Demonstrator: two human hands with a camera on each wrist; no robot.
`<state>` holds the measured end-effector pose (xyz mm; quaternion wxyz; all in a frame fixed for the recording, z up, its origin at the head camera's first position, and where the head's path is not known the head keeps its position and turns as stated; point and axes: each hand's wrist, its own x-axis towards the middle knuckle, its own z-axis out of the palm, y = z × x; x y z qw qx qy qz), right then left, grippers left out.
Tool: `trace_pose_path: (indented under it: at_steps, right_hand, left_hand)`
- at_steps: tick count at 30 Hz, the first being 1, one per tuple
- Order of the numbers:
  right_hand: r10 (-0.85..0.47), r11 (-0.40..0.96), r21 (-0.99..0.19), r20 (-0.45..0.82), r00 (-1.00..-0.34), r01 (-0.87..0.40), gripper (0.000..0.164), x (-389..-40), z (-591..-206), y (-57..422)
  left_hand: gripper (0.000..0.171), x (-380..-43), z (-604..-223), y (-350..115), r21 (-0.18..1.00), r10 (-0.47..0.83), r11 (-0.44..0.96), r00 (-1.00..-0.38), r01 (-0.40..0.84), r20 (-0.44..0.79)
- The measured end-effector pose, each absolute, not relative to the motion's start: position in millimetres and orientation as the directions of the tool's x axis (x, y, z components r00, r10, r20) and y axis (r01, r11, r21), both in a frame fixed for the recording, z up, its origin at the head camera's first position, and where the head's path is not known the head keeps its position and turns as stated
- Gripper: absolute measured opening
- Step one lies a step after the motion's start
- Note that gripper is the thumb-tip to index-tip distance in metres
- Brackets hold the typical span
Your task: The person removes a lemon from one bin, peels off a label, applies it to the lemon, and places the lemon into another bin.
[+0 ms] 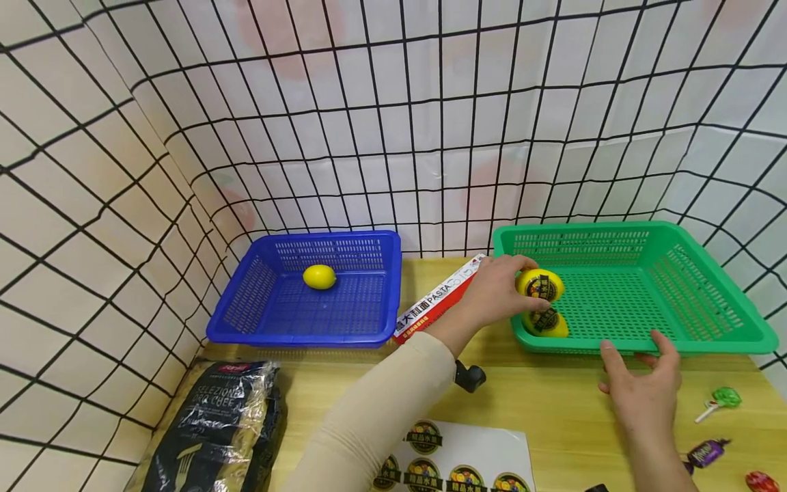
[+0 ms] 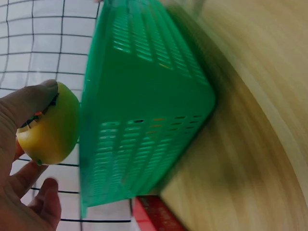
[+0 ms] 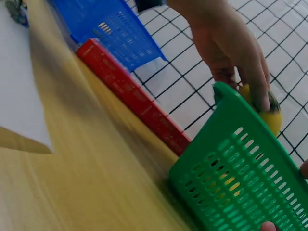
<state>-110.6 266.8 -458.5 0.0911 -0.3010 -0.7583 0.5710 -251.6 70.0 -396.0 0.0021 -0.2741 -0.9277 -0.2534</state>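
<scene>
My left hand [image 1: 494,290] pinches a yellow lemon [image 1: 553,281] between thumb and fingers, above the left end of the green basket [image 1: 725,294]. A dark round fruit sticker shows on this lemon. Directly below it, a second stickered lemon [image 1: 558,328] lies inside the basket. The left wrist view catches the held lemon [image 2: 60,127] next to the basket's rim. At the front rim, my right hand [image 1: 648,396] has its fingers spread, with fingertips at the edge. In the blue basket [image 1: 307,338] lies another lemon [image 1: 320,277], no sticker visible.
A red and white pasta box [image 1: 430,304] lies between the baskets. A black pasta bag [image 1: 209,417] stands front left. A sticker sheet [image 1: 479,444] lies at front centre, a small black object [image 1: 470,378] behind it. Right are a green lollipop [image 1: 727,396] and wrapped candies [image 1: 707,452].
</scene>
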Motion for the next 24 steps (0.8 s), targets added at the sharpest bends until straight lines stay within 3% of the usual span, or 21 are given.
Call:
trace_pose_path:
  at_steps: [7,17,24]
  right_hand:
    - [0.578,0.150,-0.919,-0.217,-0.786,0.364,0.085,-108,-467,267]
    - [0.599,0.114,-0.934,-0.207,-0.774,0.338,0.082,-111,-469,265]
    - [0.609,0.083,-0.948,-0.195,-0.769,0.307,0.081,-113,-468,263]
  left_hand:
    - [0.063,-261,-412,88,0.320,0.493,0.804,-0.863,0.501,0.111]
    - [0.062,-262,-422,99,0.357,0.367,0.861,-0.928,0.363,0.059]
    - [0.063,-261,-420,101,0.346,0.334,0.878,-0.941,0.331,0.052]
